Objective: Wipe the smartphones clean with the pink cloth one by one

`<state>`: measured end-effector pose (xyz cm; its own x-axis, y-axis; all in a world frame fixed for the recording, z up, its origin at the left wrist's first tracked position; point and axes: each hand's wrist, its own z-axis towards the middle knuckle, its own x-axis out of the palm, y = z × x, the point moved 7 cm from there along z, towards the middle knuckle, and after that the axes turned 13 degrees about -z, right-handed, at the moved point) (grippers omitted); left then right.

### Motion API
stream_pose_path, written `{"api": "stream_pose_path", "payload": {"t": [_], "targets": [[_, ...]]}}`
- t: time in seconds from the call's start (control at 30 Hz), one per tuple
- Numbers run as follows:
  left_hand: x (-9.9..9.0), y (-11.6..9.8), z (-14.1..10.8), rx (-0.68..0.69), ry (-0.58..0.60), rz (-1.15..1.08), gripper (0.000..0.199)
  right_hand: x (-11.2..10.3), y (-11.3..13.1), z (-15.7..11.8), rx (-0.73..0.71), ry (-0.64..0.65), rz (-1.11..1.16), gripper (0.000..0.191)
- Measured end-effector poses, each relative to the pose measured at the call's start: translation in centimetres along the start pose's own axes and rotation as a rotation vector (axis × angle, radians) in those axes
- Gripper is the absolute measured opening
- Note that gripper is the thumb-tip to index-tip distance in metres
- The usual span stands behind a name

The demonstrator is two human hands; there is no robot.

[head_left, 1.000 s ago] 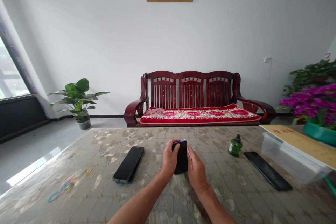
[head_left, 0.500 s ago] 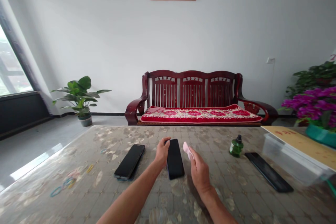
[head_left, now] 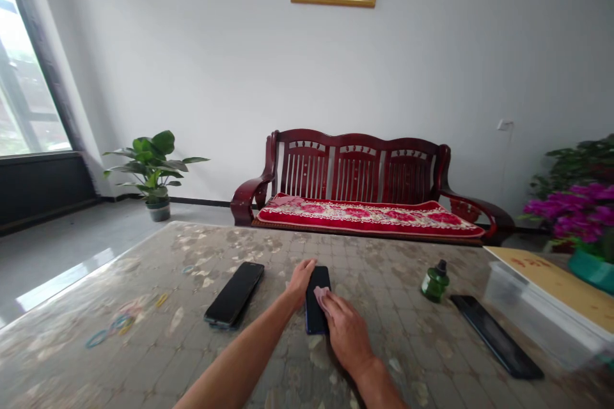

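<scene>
A: Head view. Where was the phone (head_left: 314, 317)?
B: Screen-up on the counter (head_left: 391, 326), between the hands.
A: Hands?
B: Left hand (head_left: 300, 280) sat at the phone's far left edge, fingers together; couldn't tell if it gripped or just touched. Right hand (head_left: 348, 333) had fingers bunched on a pink cloth (head_left: 321, 296), which lay against the screen.
A: Step?
B: My read: a cloth pass over the glass. Next move called for light, even pressure on the right, left bracing the edge.
A: In the way?
B: Right hand and cloth hid part of the screen. Second phone (head_left: 235, 295) and coloured loops (head_left: 125, 321) off left; green bottle (head_left: 435, 285), dark slab (head_left: 496, 337), clear box (head_left: 524, 321) off right. All well apart from the work.
</scene>
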<state>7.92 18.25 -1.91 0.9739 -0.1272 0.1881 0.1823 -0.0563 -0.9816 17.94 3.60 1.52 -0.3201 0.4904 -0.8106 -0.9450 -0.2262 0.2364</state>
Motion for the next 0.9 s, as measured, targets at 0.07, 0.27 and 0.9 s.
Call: {"api": "stream_pose_path", "payload": {"t": [0.07,0.27,0.9], "targets": [[0.2,0.1,-0.1,0.018,0.011,0.023,0.045,0.2,0.5,0.0,-0.014,0.042,-0.005,0.045],[1.0,-0.4,-0.7,0.094,0.1,0.101,0.046,0.5,0.8,-0.1,-0.013,0.089,-0.041,0.049],[0.5,-0.5,-4.0,0.174,0.185,0.281,0.05,0.8,-1.0,-0.3,0.104,-0.017,-0.063,0.037]]}}
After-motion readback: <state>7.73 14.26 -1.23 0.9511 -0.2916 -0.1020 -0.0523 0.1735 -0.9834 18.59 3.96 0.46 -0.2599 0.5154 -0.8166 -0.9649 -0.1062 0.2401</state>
